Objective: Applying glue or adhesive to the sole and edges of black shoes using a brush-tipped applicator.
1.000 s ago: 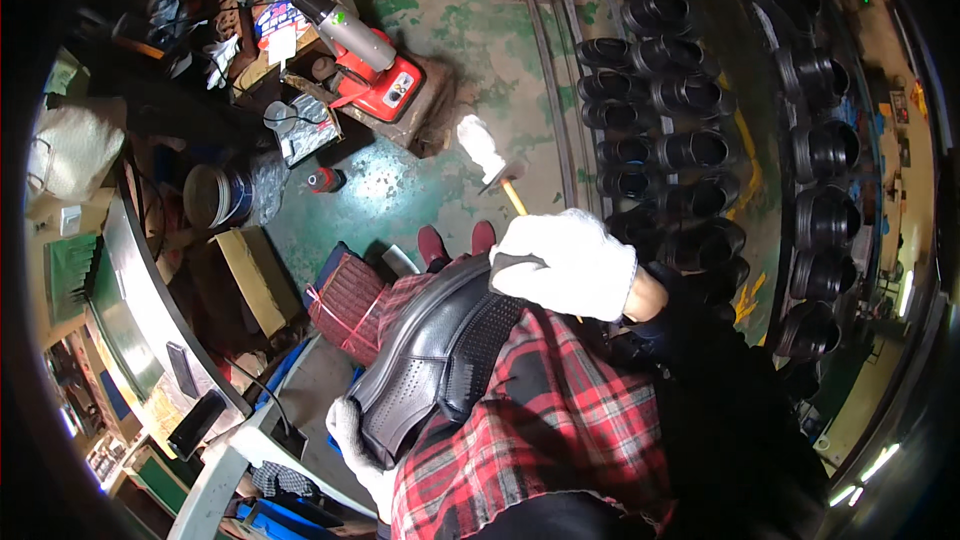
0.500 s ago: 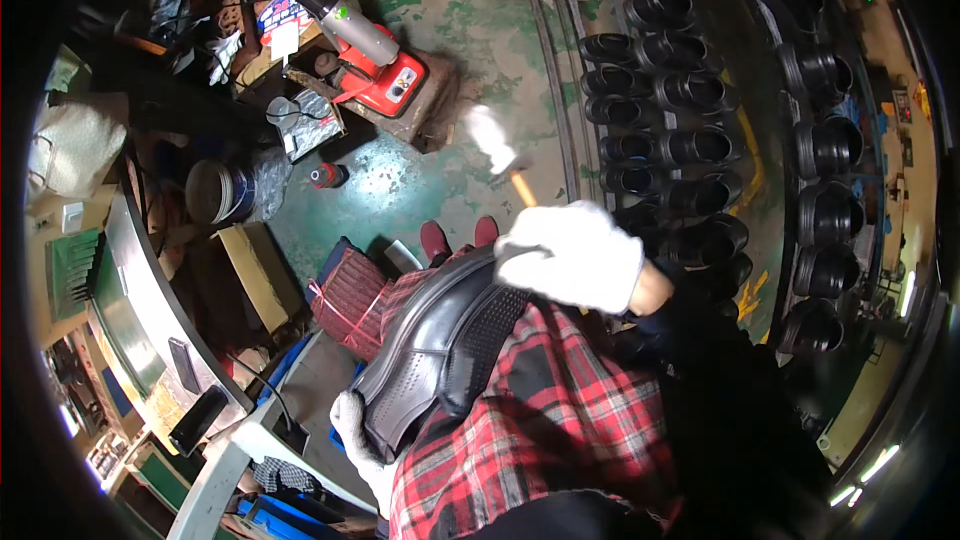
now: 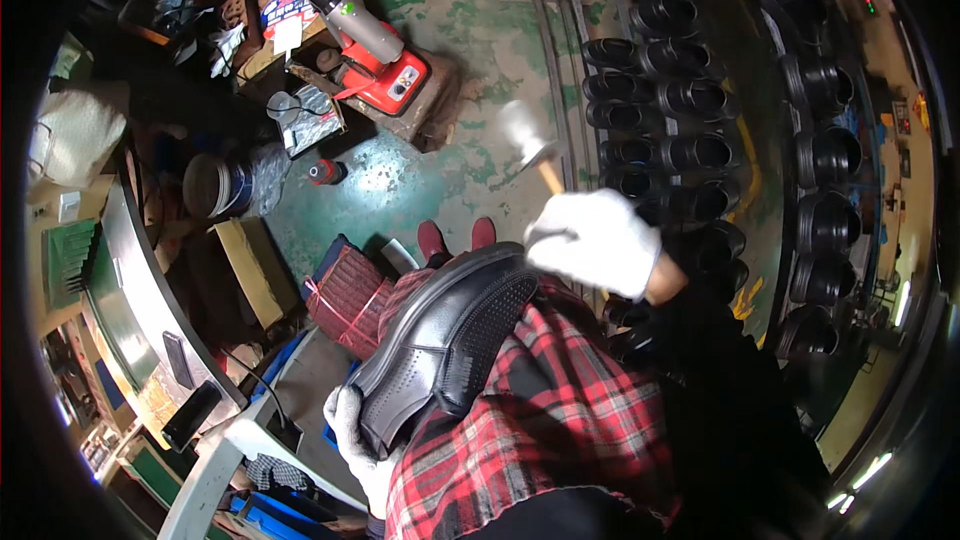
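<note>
A black leather shoe [image 3: 450,345] lies across my lap on a red plaid cloth [image 3: 540,420], toe toward the lower left. My left hand [image 3: 355,440], in a white glove, grips it from underneath at the toe end. My right hand [image 3: 598,240], also in a white glove, is closed on the wooden handle of a hammer [image 3: 530,145]. The hammer's pale head is blurred and raised above the floor, apart from the shoe's heel end.
Racks of black shoe lasts [image 3: 690,120] stand at the right. A red and grey machine [image 3: 375,50], a cluttered wooden bench [image 3: 265,0], a bucket [image 3: 210,185] and a cardboard box [image 3: 250,270] crowd the left. Green worn floor [image 3: 440,170] lies ahead, my red shoes [image 3: 455,238] on it.
My right hand has swung the hammer a little up and to the right, its head now blurred. The shoe and my left hand stay in place.
</note>
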Demonstrator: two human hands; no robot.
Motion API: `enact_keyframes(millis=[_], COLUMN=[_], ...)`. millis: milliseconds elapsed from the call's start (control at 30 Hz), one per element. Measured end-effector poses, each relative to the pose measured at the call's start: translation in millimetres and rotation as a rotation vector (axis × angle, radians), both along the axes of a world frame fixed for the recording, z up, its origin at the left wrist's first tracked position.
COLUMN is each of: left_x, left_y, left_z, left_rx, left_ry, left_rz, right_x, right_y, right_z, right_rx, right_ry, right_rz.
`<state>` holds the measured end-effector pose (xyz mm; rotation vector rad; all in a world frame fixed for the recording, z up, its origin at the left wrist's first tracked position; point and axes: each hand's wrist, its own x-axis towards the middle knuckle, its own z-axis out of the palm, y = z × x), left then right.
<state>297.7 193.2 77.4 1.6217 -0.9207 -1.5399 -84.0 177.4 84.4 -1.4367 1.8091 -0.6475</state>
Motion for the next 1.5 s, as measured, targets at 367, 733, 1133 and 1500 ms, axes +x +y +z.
enact_keyframes(millis=[367,733,1133,1500], left_x=[-14,-33,-23,-64], left_y=[-86,-117,-111,-133], left_z=[17,30,17,29], left_rx=[0.352,0.847,0.288,-0.355], left_ry=[0.343,0.611,0.202,-0.127], left_rz=[-0.279,-0.203,-0.678,-1.015], right_x=[24,14,-3,6], right_y=[-13,-51,-68,-32], right_z=[-75,-86,-43,-84], right_rx=[-0.109,-0.054,-0.247,-0.011], right_ry=[-1.274,-1.155,-0.999,-1.262], right_rz=[-0.366,-0.470,-0.267,-0.583])
